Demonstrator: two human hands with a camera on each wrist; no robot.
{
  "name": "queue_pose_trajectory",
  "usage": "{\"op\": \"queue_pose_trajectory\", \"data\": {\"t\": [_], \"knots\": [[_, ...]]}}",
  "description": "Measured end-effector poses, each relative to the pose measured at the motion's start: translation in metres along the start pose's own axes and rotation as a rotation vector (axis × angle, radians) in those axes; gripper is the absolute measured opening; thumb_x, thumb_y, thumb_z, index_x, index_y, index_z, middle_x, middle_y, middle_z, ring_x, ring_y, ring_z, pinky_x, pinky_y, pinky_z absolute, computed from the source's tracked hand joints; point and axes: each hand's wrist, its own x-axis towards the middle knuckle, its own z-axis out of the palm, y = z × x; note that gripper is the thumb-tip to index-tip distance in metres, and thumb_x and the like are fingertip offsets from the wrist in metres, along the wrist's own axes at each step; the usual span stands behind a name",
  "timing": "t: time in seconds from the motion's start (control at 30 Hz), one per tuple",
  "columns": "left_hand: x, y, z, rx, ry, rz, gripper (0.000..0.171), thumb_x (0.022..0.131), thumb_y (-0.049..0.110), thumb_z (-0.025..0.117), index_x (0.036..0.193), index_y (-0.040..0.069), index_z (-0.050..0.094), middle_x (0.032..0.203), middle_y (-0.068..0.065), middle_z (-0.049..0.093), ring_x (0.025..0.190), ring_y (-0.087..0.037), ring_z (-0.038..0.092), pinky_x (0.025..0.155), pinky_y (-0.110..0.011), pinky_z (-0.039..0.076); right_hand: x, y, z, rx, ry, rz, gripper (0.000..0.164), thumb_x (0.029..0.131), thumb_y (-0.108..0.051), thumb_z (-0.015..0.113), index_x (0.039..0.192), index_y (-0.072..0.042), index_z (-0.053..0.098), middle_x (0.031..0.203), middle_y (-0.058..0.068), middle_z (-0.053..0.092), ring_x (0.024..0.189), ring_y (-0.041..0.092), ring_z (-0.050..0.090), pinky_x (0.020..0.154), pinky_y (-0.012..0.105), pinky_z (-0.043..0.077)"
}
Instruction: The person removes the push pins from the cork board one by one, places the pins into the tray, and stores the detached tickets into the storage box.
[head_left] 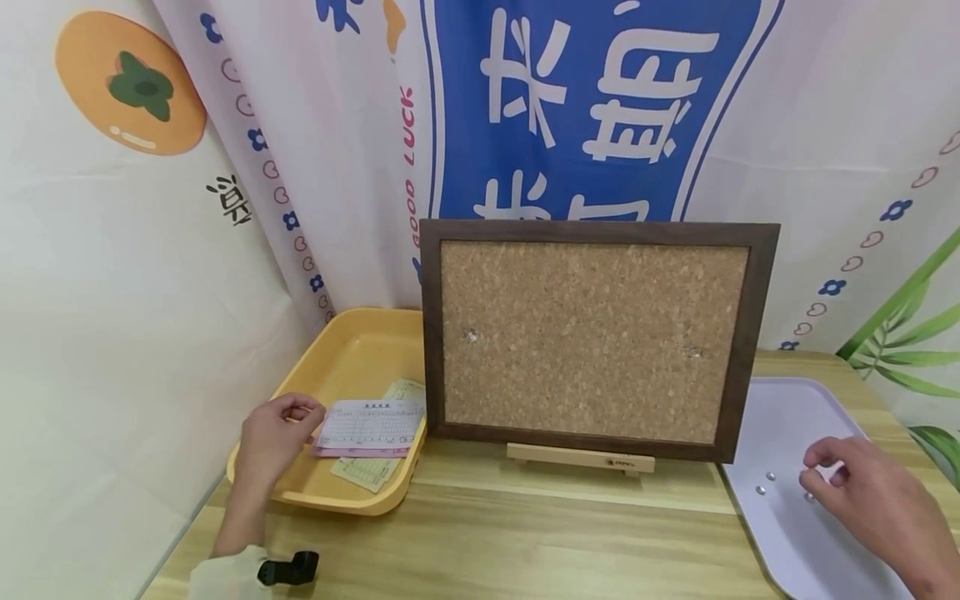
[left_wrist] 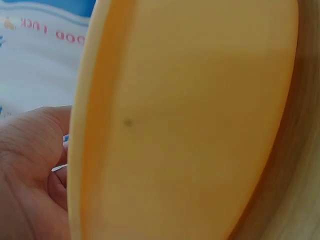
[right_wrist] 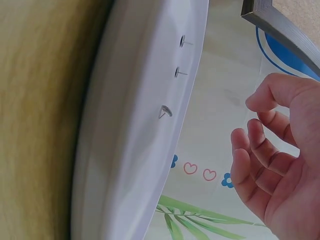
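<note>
My left hand [head_left: 279, 437] reaches over the yellow basket [head_left: 311, 500] and pinches the left edge of a white printed receipt slip [head_left: 369, 423]. Pink paper [head_left: 360, 452] shows under that slip, and a pale yellow-green slip [head_left: 367, 473] lies lower in the basket. In the left wrist view, the basket wall [left_wrist: 200, 125] hides most of the fingertips. My right hand [head_left: 873, 492] hovers over the lavender tray [head_left: 795, 417], fingers loosely bent and nothing visible between thumb and fingers [right_wrist: 242, 160]. Below it are metal thumbtacks [right_wrist: 166, 111], points up or tilted.
A cork board [head_left: 592, 342] in a dark wooden frame stands between basket and tray on a small wooden stand [head_left: 581, 458]. Two small shiny spots [head_left: 471, 337] show on the cork. A printed curtain [head_left: 810, 100] hangs behind the wood-grain table [head_left: 570, 533].
</note>
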Motion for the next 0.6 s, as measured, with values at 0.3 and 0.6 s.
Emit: {"op": "queue_pose_trajectory", "data": {"t": [0.3,0.6], "knots": [[-0.008,0.032,0.013,0.088,-0.062,0.211,0.012,0.096,0.018,0.074,0.1,0.007,0.073,0.086,-0.001,0.068,0.081,-0.018,0.062,0.07,-0.03,0.052,-0.001,-0.007,-0.002,0.011,0.048,0.004,0.016,0.081,-0.007,0.078,0.091,-0.001,0.068,0.086,0.019,0.061,0.072,0.034,0.058,0.056,0.045,0.051],[-0.017,0.069,0.038,0.086,-0.056,0.513,0.041,0.093,0.019,0.078,0.13,0.005,0.066,0.126,-0.013,0.065,0.114,-0.032,0.062,0.091,-0.052,0.053,-0.007,-0.026,-0.008,0.072,0.197,-0.132,0.052,0.085,-0.014,0.08,0.13,0.002,0.058,0.131,0.035,0.052,0.111,0.055,0.052,0.093,0.072,0.042]]}}
